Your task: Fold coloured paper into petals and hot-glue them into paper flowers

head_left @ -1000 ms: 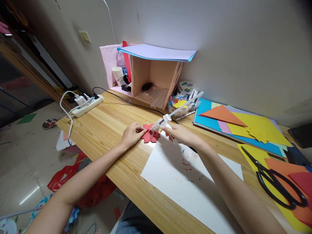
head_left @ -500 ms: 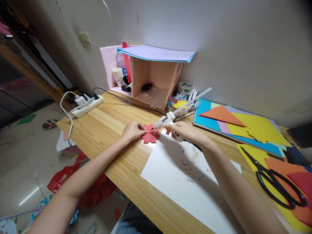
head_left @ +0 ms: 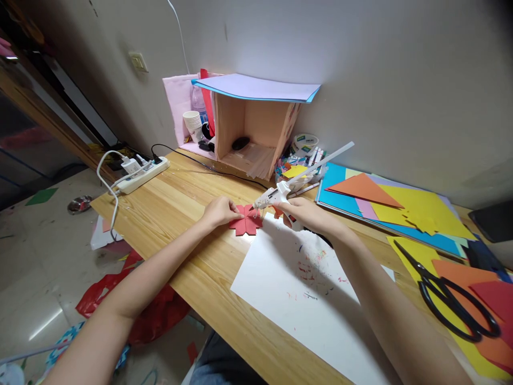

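The left hand [head_left: 218,213] is pinching the red flower [head_left: 247,223], the right hand [head_left: 306,214] is gripping the glue gun [head_left: 271,199], and any slip of its nozzle [head_left: 253,208] is risking burnt left fingers [head_left: 233,212].

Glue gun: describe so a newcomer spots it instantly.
On the wooden desk, find the white sheet with coloured marks. By its corner near the red paper flower, the right hand grips the glue gun: the only white, pistol-shaped item, a long pale stick jutting from its back.
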Demonstrator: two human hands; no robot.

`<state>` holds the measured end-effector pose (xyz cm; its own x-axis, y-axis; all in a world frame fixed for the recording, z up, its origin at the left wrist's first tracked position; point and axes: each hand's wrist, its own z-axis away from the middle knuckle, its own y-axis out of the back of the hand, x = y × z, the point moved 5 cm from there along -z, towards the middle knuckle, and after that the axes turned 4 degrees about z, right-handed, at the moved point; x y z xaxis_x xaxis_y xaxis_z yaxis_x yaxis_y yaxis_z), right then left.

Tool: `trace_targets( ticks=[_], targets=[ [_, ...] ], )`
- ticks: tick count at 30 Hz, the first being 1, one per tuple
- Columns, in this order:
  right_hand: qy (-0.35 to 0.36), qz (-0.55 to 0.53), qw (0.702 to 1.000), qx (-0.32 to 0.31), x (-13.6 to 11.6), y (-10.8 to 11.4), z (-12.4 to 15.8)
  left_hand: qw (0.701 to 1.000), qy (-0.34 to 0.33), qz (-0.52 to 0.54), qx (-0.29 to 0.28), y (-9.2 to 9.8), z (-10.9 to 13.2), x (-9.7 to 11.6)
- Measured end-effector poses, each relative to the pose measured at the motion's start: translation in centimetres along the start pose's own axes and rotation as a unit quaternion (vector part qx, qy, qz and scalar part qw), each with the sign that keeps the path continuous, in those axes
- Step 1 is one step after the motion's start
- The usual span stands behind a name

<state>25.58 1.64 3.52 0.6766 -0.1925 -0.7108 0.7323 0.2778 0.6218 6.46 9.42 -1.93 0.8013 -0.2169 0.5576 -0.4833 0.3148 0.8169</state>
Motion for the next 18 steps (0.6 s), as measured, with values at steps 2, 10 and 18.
trace_targets(
  ticks=[2,10,18],
  targets=[
    [0.001,0.005,1.0,0.001,-0.1,0.0,0.0,1.0,0.002,-0.004,-0.001,-0.1,0.0,0.0],
    [0.006,-0.01,1.0,-0.008,0.5,-0.3,-0.4,0.997,-0.007,0.05,-0.05,-0.4,-0.9,-0.9],
    [0.014,-0.039,0.999,0.015,0.8,-0.1,-0.8,0.997,-0.052,0.042,0.032,0.3,-1.7,-1.4]
  ],
)
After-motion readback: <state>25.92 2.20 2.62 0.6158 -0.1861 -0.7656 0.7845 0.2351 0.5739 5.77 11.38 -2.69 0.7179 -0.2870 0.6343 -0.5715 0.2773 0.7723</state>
